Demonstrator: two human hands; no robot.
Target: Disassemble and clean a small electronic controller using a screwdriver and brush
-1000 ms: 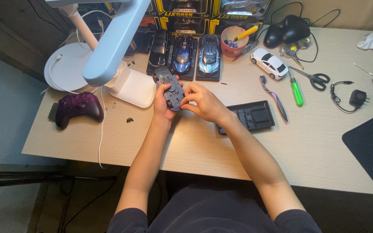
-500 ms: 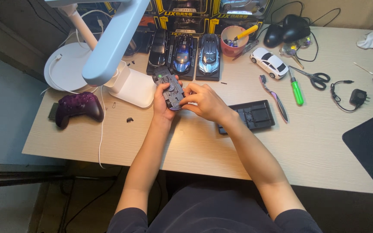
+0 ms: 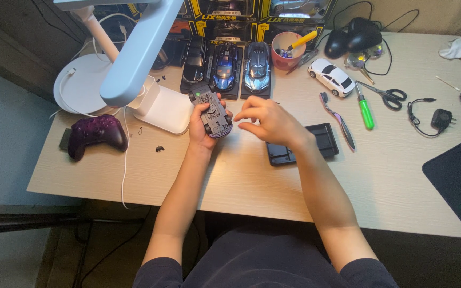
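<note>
My left hand [image 3: 203, 130] holds a small toy car [image 3: 212, 111] upside down, its dark grey underside facing up. My right hand [image 3: 269, 121] hovers just to the right of the car, fingers slightly spread, holding nothing that I can see. Both hands are above the wooden desk [image 3: 252, 176], in front of a row of model cars.
A white desk lamp [image 3: 140, 64] reaches over the left. A purple game controller [image 3: 96, 134] lies left. A black tray [image 3: 302, 145], a green screwdriver [image 3: 365, 109], scissors [image 3: 388, 96], a white toy car [image 3: 333, 76] and a pink cup [image 3: 288, 50] are to the right.
My right hand has come off the toy car and moved slightly right. The left hand still holds the car in the same place.
</note>
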